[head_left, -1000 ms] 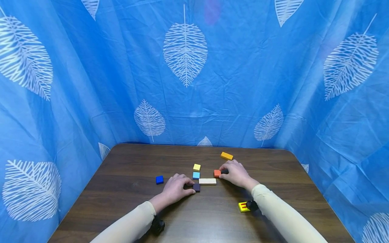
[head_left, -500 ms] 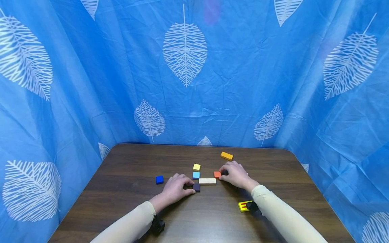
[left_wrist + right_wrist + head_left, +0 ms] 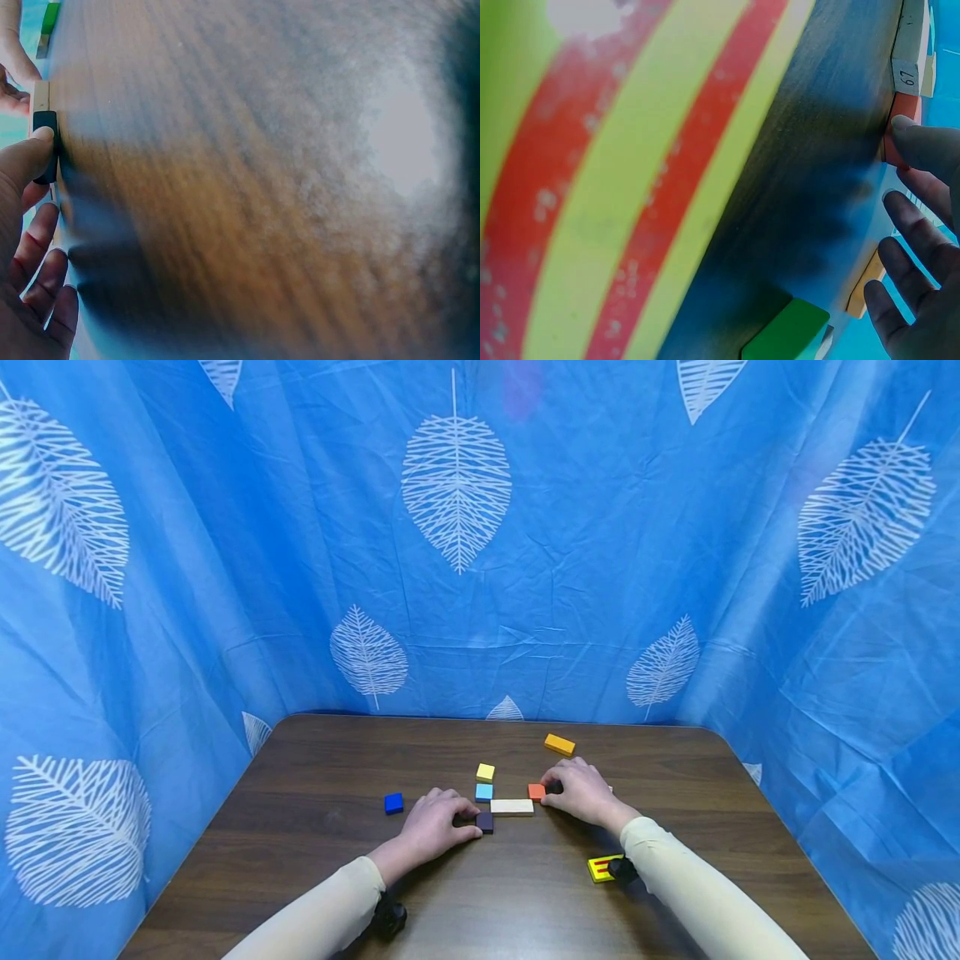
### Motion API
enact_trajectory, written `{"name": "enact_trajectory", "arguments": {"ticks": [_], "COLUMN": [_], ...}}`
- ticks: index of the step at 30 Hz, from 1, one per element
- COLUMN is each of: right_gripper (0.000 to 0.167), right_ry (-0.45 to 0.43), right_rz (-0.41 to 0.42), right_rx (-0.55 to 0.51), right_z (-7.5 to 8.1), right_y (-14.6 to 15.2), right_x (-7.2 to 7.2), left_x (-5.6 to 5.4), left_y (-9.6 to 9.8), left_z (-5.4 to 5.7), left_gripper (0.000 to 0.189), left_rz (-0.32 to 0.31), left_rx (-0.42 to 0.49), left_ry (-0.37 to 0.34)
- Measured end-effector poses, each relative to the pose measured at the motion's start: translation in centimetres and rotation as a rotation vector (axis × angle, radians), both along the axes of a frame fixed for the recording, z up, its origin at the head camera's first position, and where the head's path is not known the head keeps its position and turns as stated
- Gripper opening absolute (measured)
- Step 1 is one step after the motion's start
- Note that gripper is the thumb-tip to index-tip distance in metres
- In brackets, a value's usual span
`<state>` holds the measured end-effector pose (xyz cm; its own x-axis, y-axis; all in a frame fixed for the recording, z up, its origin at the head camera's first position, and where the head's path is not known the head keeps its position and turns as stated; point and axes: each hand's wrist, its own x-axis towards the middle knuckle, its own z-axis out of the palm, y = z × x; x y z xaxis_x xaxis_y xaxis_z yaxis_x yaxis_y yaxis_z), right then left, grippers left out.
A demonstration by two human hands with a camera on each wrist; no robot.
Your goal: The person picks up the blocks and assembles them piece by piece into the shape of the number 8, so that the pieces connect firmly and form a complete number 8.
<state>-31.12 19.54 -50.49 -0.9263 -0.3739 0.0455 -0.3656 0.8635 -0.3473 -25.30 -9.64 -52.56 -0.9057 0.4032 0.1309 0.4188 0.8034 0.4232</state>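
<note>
My left hand (image 3: 435, 825) pinches a small dark block (image 3: 487, 823) between thumb and fingers. In the left wrist view the thumb lies along that dark block (image 3: 45, 122), which stands against the end of a beige block (image 3: 41, 95). On the head view's right, my right hand (image 3: 581, 792) pinches a small red-orange block (image 3: 536, 792) just beyond the long beige block (image 3: 512, 808). The right wrist view has the thumb on the red-orange block (image 3: 905, 109), its other fingers spread loosely. A light blue block (image 3: 484, 792) and a yellow block (image 3: 486, 772) line up behind the beige one.
A blue block (image 3: 393, 804) lies left of my left hand, an orange block (image 3: 559, 744) near the far edge. Under my right wrist sits a yellow block with red stripes (image 3: 602, 869). The right wrist view also has a green block (image 3: 787, 331). A leaf-patterned curtain (image 3: 480, 652) surrounds the table (image 3: 315, 777).
My right hand has shifted the red-orange block slightly toward me, closer to the beige block's right end. My left hand and the dark block have stayed in place.
</note>
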Motion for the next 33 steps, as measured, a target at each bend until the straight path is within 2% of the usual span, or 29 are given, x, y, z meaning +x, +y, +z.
{"name": "enact_trajectory", "arguments": {"ticks": [20,33], "right_gripper": [0.024,0.026], "right_ry": [0.001,-0.008], "right_rz": [0.006,0.002], "right_rx": [-0.001,-0.008], "right_z": [-0.06,-0.03], "right_y": [0.09,0.11], "right_x": [0.01,0.09], "left_x": [-0.07,0.04], "left_y": [-0.07,-0.04], "left_z": [-0.13,-0.09], "left_gripper": [0.027,0.027], "left_rz": [0.001,-0.006], "left_rx": [0.000,0.007], "left_ry": [0.002,0.027]}}
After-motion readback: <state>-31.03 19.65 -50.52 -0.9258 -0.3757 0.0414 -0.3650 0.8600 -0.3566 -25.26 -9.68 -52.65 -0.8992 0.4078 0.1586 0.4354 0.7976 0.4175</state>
